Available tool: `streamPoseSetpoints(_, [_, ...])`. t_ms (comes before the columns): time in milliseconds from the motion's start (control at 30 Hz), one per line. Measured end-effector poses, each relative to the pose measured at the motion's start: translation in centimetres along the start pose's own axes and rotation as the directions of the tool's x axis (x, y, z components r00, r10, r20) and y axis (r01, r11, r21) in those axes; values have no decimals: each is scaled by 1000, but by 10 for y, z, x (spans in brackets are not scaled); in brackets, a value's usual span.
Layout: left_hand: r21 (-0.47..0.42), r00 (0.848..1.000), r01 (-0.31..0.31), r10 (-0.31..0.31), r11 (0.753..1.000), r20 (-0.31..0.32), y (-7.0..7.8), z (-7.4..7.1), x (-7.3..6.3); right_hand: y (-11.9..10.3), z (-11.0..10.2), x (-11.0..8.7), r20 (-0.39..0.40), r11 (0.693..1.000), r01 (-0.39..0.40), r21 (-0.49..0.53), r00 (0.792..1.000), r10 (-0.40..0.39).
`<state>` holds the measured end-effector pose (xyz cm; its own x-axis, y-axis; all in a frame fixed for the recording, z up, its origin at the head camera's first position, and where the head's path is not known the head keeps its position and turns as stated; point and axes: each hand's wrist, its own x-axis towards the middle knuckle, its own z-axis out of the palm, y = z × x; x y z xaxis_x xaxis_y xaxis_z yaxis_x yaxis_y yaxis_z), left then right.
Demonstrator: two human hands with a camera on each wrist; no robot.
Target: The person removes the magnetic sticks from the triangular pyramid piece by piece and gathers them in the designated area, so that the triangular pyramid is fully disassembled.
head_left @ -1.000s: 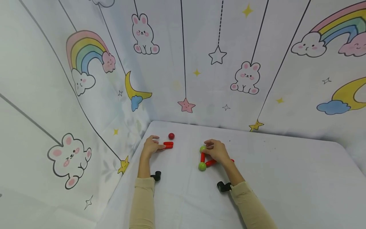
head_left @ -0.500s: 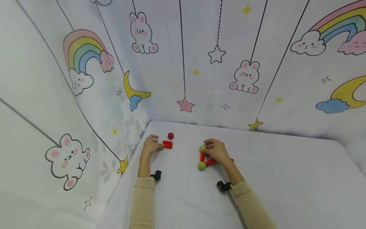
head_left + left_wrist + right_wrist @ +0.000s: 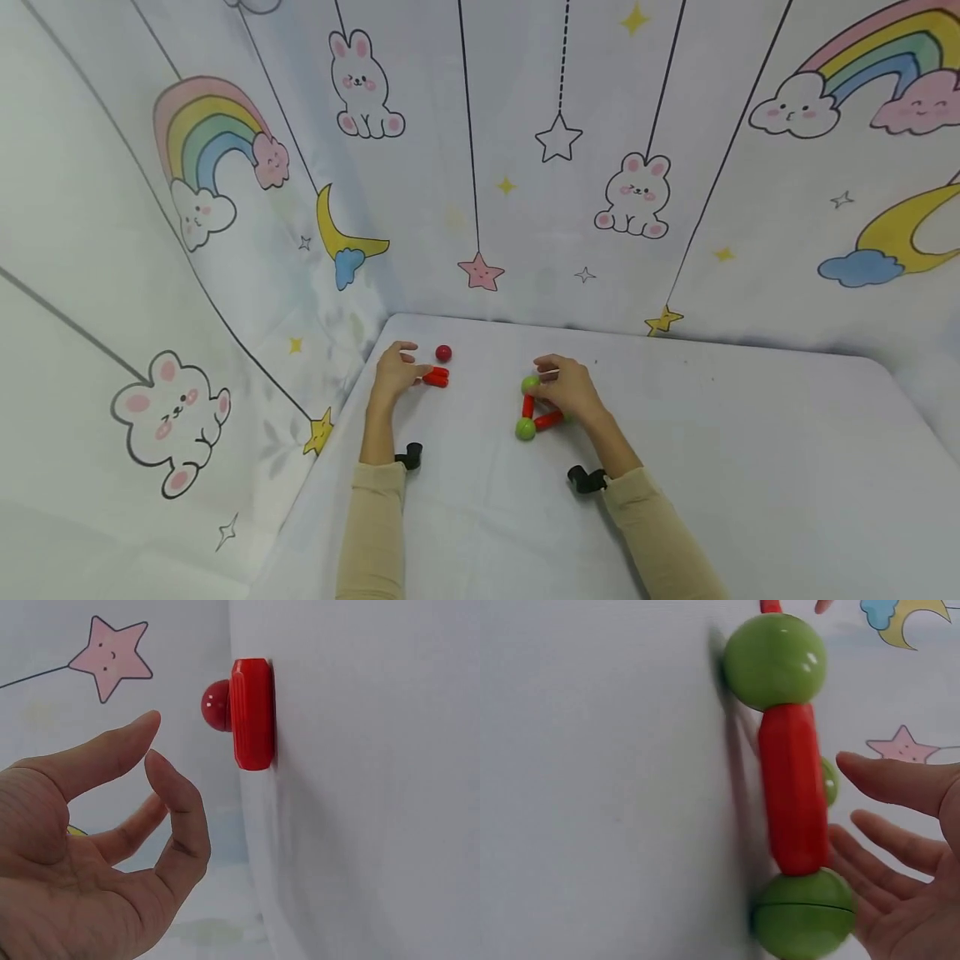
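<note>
My left hand (image 3: 392, 372) hovers beside two red rods (image 3: 436, 377) lying side by side. In the left wrist view, a gap separates its bent fingers and thumb from the rods, and nothing is between them. Just beyond the rods sits a red ball (image 3: 443, 353). My right hand (image 3: 572, 392) is over a joined shape of green balls and red rods, partly hiding it. In the right wrist view, one red rod (image 3: 793, 787) links a green ball (image 3: 776, 661) to another green ball (image 3: 802, 915). The fingers there are loosely spread, holding nothing.
Both hands work over a white-covered table (image 3: 720, 467). A cloth backdrop (image 3: 420, 192) with printed rabbits, stars and rainbows rises at its back and left side. Black wrist cameras, including the left one (image 3: 410, 456), are strapped to both wrists.
The right hand has shifted slightly, so a green ball now shows beside its wrist and the red rod end to its right is hidden. The view has tilted slightly.
</note>
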<state>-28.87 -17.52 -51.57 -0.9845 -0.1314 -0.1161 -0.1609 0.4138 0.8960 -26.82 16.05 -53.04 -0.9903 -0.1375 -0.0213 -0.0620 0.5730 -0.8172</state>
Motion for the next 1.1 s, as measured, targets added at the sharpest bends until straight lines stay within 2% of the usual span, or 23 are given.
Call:
streamPoseSetpoints(133, [9, 999, 0, 0, 1000, 34, 7, 7, -6, -10, -11, -5, -31, 998, 57, 28, 998, -56])
streamPoseSetpoints(200, [33, 999, -3, 2, 999, 37, 10, 11, -8, -15, -18, -10, -2, 994, 103, 24, 995, -103])
streamPoseSetpoints(267, [45, 999, -8, 6, 999, 36, 11, 14, -11, -19, -22, -14, 71, 989, 151, -3, 986, -150])
streamPoseSetpoints(367, [43, 999, -21, 20, 999, 40, 14, 17, -15, -23, -26, -20, 210, 972, 219, -80, 957, -198])
streamPoseSetpoints(433, [26, 998, -32, 30, 999, 51, 17, 19, -18, -24, -26, -24, 274, 955, 268, -124, 935, -226])
streamPoseSetpoints(633, [-66, 991, -15, 23, 998, 129, 21, 28, -22, -13, -12, -28, 352, 902, 390, -186, 883, -310])
streamPoseSetpoints(700, [-96, 987, -10, 26, 995, 161, 22, 31, -22, -10, -6, -27, 356, 896, 402, -190, 878, -319])
streamPoseSetpoints(867, [-147, 972, -21, 54, 989, 228, 27, 41, -26, -8, 5, -24, 329, 889, 410, -205, 884, -332])
streamPoseSetpoints(1100, [-194, 946, 21, 44, 981, 321, 33, 55, -31, -11, 14, -24, 286, 891, 406, -204, 895, -342])
